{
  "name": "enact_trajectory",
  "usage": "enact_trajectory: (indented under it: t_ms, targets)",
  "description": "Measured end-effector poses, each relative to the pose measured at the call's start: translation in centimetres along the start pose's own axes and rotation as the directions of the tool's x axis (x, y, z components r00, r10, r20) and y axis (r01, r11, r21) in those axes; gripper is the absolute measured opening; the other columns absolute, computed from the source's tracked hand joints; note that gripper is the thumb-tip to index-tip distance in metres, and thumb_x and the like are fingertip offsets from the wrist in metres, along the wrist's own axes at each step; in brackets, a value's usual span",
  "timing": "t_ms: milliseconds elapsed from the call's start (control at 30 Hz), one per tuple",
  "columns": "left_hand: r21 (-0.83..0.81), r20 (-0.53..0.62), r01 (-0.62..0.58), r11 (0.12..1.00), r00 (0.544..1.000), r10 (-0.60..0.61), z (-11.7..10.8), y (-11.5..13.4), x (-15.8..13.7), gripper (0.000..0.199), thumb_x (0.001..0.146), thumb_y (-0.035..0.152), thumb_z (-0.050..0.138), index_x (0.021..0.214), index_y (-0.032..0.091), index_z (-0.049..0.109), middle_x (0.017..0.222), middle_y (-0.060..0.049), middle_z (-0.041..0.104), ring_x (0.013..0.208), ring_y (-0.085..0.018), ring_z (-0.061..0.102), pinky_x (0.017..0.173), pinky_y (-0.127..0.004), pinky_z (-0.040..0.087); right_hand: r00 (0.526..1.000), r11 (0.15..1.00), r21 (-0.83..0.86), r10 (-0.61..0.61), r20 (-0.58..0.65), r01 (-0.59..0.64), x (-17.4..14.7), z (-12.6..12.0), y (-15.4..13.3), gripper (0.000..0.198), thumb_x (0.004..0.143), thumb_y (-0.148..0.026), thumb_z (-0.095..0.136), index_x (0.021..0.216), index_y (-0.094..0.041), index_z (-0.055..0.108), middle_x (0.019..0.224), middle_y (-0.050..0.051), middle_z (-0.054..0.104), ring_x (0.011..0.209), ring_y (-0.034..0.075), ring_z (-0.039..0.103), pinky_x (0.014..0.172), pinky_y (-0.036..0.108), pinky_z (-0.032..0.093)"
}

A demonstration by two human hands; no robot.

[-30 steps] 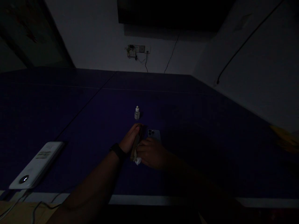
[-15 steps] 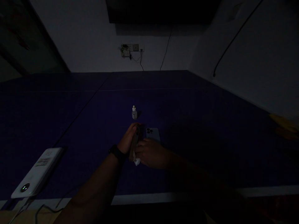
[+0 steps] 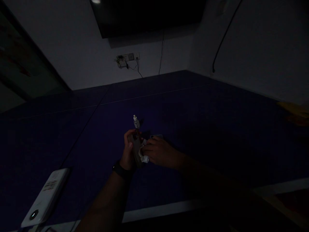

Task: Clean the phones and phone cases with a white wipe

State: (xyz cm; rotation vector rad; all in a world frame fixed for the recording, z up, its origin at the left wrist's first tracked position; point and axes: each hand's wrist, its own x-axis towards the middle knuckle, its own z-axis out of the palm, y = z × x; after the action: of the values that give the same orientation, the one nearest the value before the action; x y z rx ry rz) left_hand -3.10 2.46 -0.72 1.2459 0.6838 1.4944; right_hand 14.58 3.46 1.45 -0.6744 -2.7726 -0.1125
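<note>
My left hand (image 3: pixel 127 149), with a dark watch at the wrist, grips a greyish-brown phone case (image 3: pixel 136 151) by its left edge. The case is tilted, and a camera cut-out shows near its top. Bunched in the fingers of my right hand (image 3: pixel 163 153) is a white cloth or tissue (image 3: pixel 145 159), pressed against the right part of the case. Behind that hand lies a phone (image 3: pixel 158 136), mostly hidden. Just beyond the case stands a small clear bottle (image 3: pixel 136 123) with a white nozzle top.
A white power bank (image 3: pixel 47 198) with a cable lies at the left front of the dark blue table (image 3: pixel 101 180). At the right edge is something yellow (image 3: pixel 292 109). Sockets with cords (image 3: pixel 127 58) and a dark screen (image 3: pixel 149 16) are on the far wall.
The case has turned from edge-on to showing its broad face. My right hand has brought the white cloth up against it. The view has tilted and shifted.
</note>
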Motion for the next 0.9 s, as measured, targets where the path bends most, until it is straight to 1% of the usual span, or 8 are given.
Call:
enact_trajectory:
  t_ms: [100,200,367,500,633,767,900]
  targets:
    - [0.06,0.044,-0.164,0.985,0.986,0.162,-0.4,-0.8,-0.3,0.05,0.086,0.067,0.058,0.124,0.034,0.049,0.125,-0.006,0.053,0.101,-0.023,0.059,0.084,-0.04,0.053,1.0,1.0,-0.009,0.001,0.024,0.0,0.1,0.6,0.0,0.008,0.093,-0.02,0.063,0.098,-0.021,0.07,0.105,0.003,0.072,0.103,0.023,0.057,0.088,0.038,0.035]
    - [0.112,0.085,-0.245,0.963,0.968,0.236,-0.7,-1.2,-0.4,0.049,0.084,0.065,0.064,0.119,0.033,0.052,0.122,-0.005,0.051,0.102,-0.023,0.057,0.085,-0.041,0.053,0.998,1.0,-0.006,0.021,0.054,-0.02,0.2,1.3,0.0,0.009,0.092,-0.016,0.063,0.092,-0.021,0.071,0.099,0.004,0.072,0.1,0.022,0.058,0.088,0.037,0.035]
    - [0.129,0.063,-0.311,0.942,0.95,0.305,-0.3,-1.3,-0.3,0.044,0.089,0.068,0.053,0.117,0.034,0.051,0.117,-0.005,0.048,0.098,-0.023,0.056,0.08,-0.04,0.053,0.998,0.998,0.026,0.051,0.034,-0.052,0.5,1.7,-0.3,0.011,0.092,-0.013,0.063,0.094,-0.021,0.071,0.101,0.004,0.073,0.102,0.022,0.058,0.088,0.037,0.036]
    - [0.16,0.052,-0.369,0.916,0.929,0.365,-0.2,-1.5,-0.4,0.045,0.086,0.07,0.055,0.113,0.034,0.052,0.112,-0.004,0.05,0.096,-0.023,0.055,0.081,-0.041,0.052,0.997,0.997,0.047,0.052,0.059,-0.055,0.7,1.5,-0.5,0.013,0.09,-0.011,0.062,0.091,-0.02,0.071,0.101,0.004,0.073,0.099,0.021,0.06,0.086,0.036,0.037]
    - [0.184,0.049,-0.412,0.892,0.911,0.41,-0.3,-1.7,-0.5,0.042,0.087,0.068,0.054,0.111,0.033,0.054,0.112,-0.004,0.051,0.1,-0.025,0.055,0.085,-0.043,0.05,0.996,0.998,0.061,0.016,0.093,-0.022,0.8,1.3,-0.8,0.013,0.09,-0.011,0.062,0.091,-0.02,0.072,0.101,0.005,0.073,0.097,0.021,0.061,0.082,0.034,0.038]
    - [0.194,0.059,-0.41,0.891,0.912,0.407,-0.4,-1.7,-0.5,0.041,0.088,0.066,0.053,0.112,0.033,0.054,0.112,-0.005,0.051,0.097,-0.024,0.056,0.082,-0.043,0.051,0.995,0.998,0.063,-0.012,0.097,0.006,0.7,1.3,-0.8,0.013,0.091,-0.014,0.062,0.089,-0.021,0.071,0.097,0.002,0.074,0.094,0.02,0.061,0.08,0.035,0.038]
    - [0.193,0.055,-0.384,0.903,0.923,0.381,-0.6,-1.8,-0.5,0.042,0.087,0.069,0.051,0.113,0.035,0.052,0.113,-0.004,0.048,0.095,-0.023,0.055,0.08,-0.041,0.051,0.996,0.999,-0.018,0.045,0.071,-0.044,0.6,1.2,-0.2,0.011,0.091,-0.014,0.062,0.089,-0.021,0.071,0.095,0.004,0.073,0.097,0.022,0.059,0.083,0.037,0.036]
